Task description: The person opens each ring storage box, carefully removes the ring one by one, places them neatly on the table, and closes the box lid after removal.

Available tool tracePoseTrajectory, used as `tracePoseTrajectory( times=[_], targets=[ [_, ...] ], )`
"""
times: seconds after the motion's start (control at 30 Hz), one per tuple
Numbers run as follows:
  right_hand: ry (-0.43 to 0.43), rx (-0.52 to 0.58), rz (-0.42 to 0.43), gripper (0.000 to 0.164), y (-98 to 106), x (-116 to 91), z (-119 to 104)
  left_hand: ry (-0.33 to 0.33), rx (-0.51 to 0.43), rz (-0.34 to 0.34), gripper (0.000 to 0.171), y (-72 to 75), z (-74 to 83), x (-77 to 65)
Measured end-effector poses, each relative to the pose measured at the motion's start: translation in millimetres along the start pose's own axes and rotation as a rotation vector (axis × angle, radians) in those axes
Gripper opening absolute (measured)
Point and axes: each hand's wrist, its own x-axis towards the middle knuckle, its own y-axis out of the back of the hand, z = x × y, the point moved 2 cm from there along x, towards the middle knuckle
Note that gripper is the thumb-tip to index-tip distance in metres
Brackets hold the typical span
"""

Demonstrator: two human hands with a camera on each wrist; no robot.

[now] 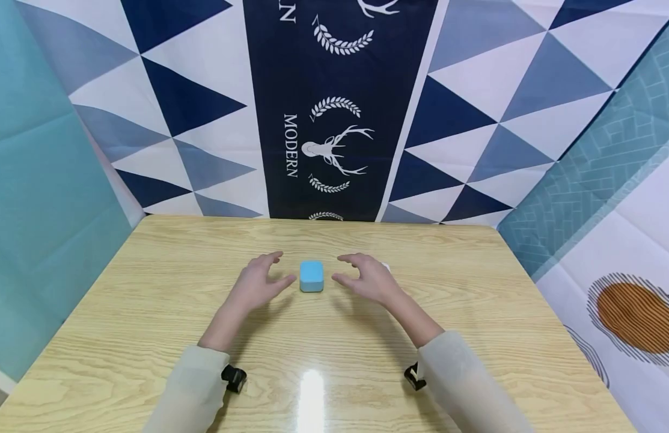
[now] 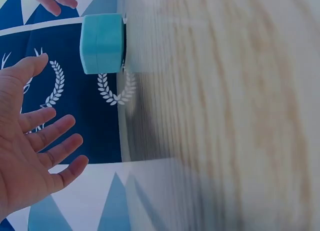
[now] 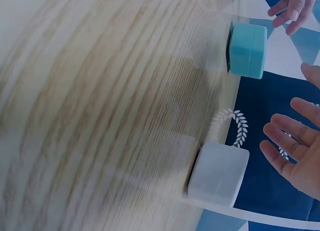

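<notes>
A small light-blue box with rounded corners (image 1: 311, 276) sits on the wooden table between the two hands. On its left, my left hand (image 1: 258, 281) hovers with fingers spread and relaxed, touching nothing. My right hand (image 1: 368, 278) is held the same way on the other side, a small gap from the box. Behind the right hand stands a white rounded box (image 3: 218, 174), mostly hidden in the head view and plain in the right wrist view. The left wrist view also shows the blue box (image 2: 103, 43) beyond the thumb of the left hand (image 2: 37, 141).
The pale wood table (image 1: 334, 337) ends at a hanging cloth (image 1: 334, 108) with triangles and a deer print. A teal cloth (image 1: 53, 180) hangs at the left, and a patterned cloth (image 1: 637, 240) at the right. Each sleeve cuff carries a small black device (image 1: 234, 379).
</notes>
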Motion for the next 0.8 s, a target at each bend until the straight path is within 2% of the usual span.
tracePoseTrajectory(
  times=[0.3,0.8],
  targets=[
    [0.002,0.014,-0.016,0.049,-4,2,-1,-0.001,-0.018,-0.023,0.069,-5.8,4.6,0.9],
    [0.020,-0.004,0.013,0.045,-13,2,-1,0.045,-0.041,-0.071,0.069,-13.5,11.6,-1.6]
  ],
)
